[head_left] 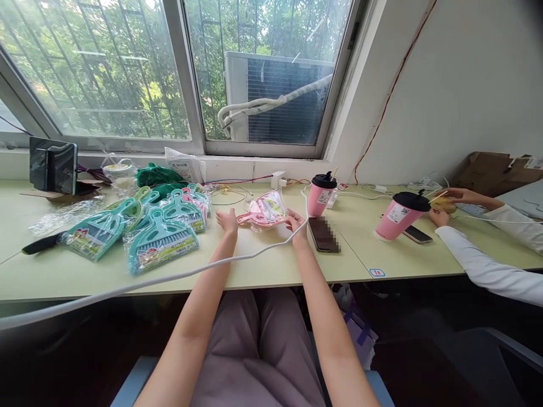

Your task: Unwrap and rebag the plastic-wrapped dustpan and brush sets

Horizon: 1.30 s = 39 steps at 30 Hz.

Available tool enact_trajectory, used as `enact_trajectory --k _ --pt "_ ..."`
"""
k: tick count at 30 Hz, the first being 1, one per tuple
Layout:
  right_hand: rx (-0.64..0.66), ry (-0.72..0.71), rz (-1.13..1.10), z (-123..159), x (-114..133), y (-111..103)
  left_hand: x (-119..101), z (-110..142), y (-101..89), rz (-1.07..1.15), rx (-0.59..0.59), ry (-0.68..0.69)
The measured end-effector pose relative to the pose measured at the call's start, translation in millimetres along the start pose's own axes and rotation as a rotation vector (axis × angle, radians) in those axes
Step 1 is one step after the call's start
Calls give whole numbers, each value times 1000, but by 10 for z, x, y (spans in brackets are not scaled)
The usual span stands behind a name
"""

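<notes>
A pink dustpan and brush set (267, 209) in a clear wrapper with a printed label lies at the middle of the table, its handle pointing left. My right hand (297, 221) has its fingers curled on the set's right end. Just beyond the handle tip, my left hand (228, 220) is open, palm turned inward, fingers stretched, holding nothing. To the left are several wrapped sets, among them a turquoise dustpan and brush set (163, 243) at the front and another turquoise set (95, 229) beside it. Behind these, green and pink ones partly overlap.
A white cable (169, 277) crosses the view in front of my forearms. Right of my hands are a pink cup (320, 195), a phone (324, 234) and another pink cup (401, 215). A co-worker's hands (449, 204) are at far right. A tablet (53, 167) stands far left.
</notes>
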State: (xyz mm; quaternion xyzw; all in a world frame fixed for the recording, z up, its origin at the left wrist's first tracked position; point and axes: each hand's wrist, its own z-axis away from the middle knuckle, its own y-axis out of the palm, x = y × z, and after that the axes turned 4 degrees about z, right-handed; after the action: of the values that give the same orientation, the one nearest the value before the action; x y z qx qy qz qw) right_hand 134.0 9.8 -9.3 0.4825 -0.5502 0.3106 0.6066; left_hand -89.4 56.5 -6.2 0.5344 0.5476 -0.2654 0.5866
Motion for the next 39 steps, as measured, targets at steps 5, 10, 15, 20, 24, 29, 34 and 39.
enact_trajectory --k 5,10,15,20,24,29,34,39 --pt "205 3 95 57 72 -8 -184 -9 -48 -289 3 176" --pt "329 52 187 50 84 -57 -237 -35 -184 -359 501 37" --pt "364 42 295 10 64 -131 -296 -68 -293 -438 613 17" --pt "401 32 294 -52 -20 -170 -383 -29 -319 -371 783 -190" --pt "386 33 268 -71 -61 -163 -321 -31 -338 -305 802 -230" --pt "414 86 148 -13 -19 -118 -218 -53 -311 -302 708 -217" --pt "435 93 77 -13 -42 -121 -232 -26 -307 -294 617 -192" --pt "309 77 7 -115 -138 -155 -268 11 -291 -262 749 -188"
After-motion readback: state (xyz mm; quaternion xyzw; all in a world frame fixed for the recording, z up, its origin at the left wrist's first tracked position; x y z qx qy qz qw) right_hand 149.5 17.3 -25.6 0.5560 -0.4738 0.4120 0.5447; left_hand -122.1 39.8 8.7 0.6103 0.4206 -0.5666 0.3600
